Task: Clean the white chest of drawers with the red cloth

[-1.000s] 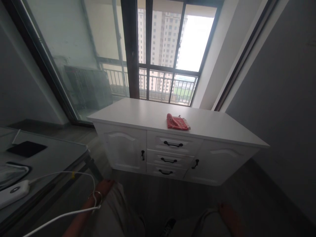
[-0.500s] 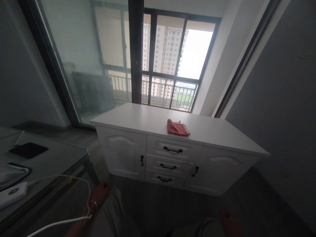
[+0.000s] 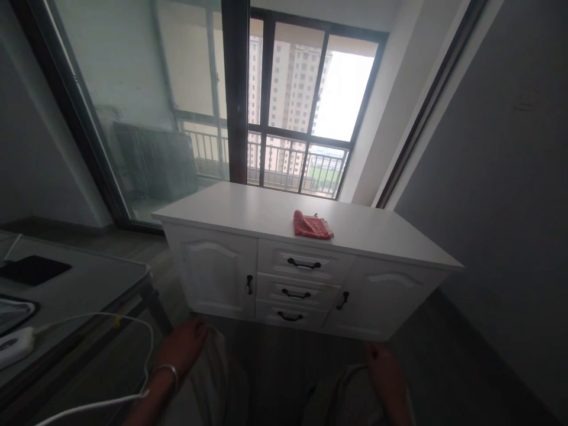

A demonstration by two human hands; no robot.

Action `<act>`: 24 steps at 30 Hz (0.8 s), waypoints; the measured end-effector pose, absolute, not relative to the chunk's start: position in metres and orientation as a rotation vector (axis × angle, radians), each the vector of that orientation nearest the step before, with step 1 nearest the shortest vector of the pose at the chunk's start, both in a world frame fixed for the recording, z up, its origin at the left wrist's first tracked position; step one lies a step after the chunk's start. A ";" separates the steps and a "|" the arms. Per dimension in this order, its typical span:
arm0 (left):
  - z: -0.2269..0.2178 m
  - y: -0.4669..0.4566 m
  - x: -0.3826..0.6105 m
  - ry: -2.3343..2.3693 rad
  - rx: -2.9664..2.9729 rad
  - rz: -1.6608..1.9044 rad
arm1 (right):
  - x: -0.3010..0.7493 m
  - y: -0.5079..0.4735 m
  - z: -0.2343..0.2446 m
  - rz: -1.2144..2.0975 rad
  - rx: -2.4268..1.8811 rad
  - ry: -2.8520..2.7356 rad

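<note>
My left hand (image 3: 184, 344), with a bracelet (image 3: 171, 373) at the wrist, hovers by my left knee with its fingers curled in. Nothing shows in it. My right hand (image 3: 384, 370) hangs low by my right knee, closed like a loose fist, and no object is visible in it. Ahead of both stands a white cabinet (image 3: 217, 278) with dark handles. On its top lies a folded red patterned cloth (image 3: 313, 226) with a pale fringe along one side. Neither hand touches the cabinet or the cloth.
At left is a table (image 3: 102, 278) with a black flat item (image 3: 35, 270) and a white device (image 3: 16, 345). A white cable (image 3: 89, 406) runs past my left forearm. Behind the cabinet are a sliding glass door (image 3: 195, 71) and balcony windows.
Both hands have risen and come further into view; the right has also moved left toward the cabinet's lower front. The whole view has shifted slightly; the cloth stays put on the cabinet.
</note>
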State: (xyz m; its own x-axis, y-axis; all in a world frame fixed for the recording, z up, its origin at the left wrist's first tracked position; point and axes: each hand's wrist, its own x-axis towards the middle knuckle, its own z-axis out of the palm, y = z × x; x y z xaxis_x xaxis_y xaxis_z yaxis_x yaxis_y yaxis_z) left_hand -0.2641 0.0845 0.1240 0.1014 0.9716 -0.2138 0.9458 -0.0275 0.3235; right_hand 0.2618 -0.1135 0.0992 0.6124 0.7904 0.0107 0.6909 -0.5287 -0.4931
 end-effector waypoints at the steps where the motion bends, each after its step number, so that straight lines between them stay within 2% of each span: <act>1: 0.128 0.081 -0.263 1.879 2.006 0.091 | 0.258 -0.113 0.104 0.270 -2.401 -1.174; 11: 0.161 0.076 -0.224 1.768 2.155 0.020 | 0.248 -0.064 0.114 0.398 -2.315 -1.301; 15: 0.154 0.095 -0.206 1.713 2.132 -0.083 | 0.245 -0.030 0.108 0.505 -2.211 -1.340; 21: 0.133 0.133 -0.184 1.645 2.121 -0.140 | 0.242 0.008 0.106 0.831 -2.021 -1.436; 24: 0.122 0.151 -0.171 1.626 2.106 -0.151 | 0.245 0.014 0.098 0.851 -1.973 -1.421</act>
